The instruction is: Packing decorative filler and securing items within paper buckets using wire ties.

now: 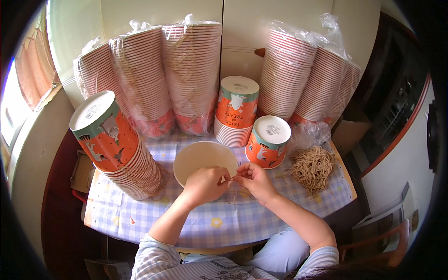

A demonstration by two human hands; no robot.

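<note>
Your left hand [204, 184] and right hand [254, 179] meet fingertip to fingertip, both pinched on a thin twine strand [231, 178] stretched between them. An open paper bowl [193, 158] sits mouth-up just beyond your left hand, its rim touching the knuckles. Twine bundle [311, 167] lies right of your right hand on the checkered surface [210, 224]. An upturned orange cup [267, 141] stands just beyond your right hand. Bagged cup stacks [191, 74] lean farther back.

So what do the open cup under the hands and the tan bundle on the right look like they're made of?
Open cup: probably paper, with a matte cream inside and a thin rolled rim. Tan bundle: likely jute or paper twine, in rough, dull, fibrous loops. Both hands pinch a thin strand of it.
</note>
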